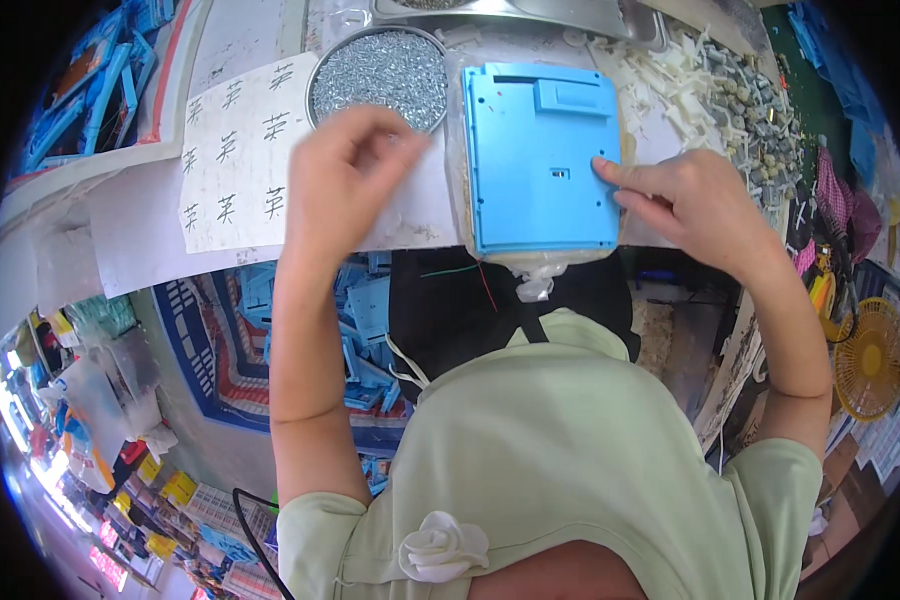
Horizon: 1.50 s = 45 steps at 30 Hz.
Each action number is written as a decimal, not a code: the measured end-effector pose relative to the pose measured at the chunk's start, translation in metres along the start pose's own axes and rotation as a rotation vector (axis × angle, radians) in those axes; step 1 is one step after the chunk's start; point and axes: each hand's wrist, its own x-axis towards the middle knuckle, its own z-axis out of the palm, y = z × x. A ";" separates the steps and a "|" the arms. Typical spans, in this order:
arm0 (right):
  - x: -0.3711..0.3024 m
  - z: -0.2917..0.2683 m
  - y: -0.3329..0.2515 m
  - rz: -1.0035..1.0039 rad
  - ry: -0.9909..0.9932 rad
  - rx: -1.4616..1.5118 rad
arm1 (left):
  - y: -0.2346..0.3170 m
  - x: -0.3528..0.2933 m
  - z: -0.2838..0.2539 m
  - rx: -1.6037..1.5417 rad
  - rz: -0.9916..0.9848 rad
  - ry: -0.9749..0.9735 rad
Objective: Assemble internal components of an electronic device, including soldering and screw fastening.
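A light blue plastic housing panel (530, 130) lies on a plastic-wrapped pad in front of me. It has small holes, a raised block near its top and a small slot at centre. My right hand (695, 205) grips its right edge, index finger on top and thumb lower against the side. My left hand (345, 180), slightly blurred, hovers left of the panel by the near rim of a round tray. Its fingers curl with thumb and index fingertips together; anything between them is too small to make out. Small silver screws (385, 75) fill the tray.
White plastic parts (680, 80) and small metal-and-white parts (755, 125) are heaped to the right. A sheet with handwritten characters (235, 160) lies left. More blue housings fill a bin (100, 80) at far left and a blue crate (195, 345) below the table edge.
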 end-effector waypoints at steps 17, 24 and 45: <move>0.060 0.065 -0.040 -0.646 0.269 0.093 | -0.019 -0.067 0.055 -0.358 -0.049 -0.180; 0.059 0.068 -0.043 -0.666 0.276 0.113 | -0.014 -0.066 0.050 -0.301 -0.082 -0.216; 0.023 0.069 0.003 -0.092 0.715 0.742 | 0.041 -0.018 0.059 0.361 0.517 -0.161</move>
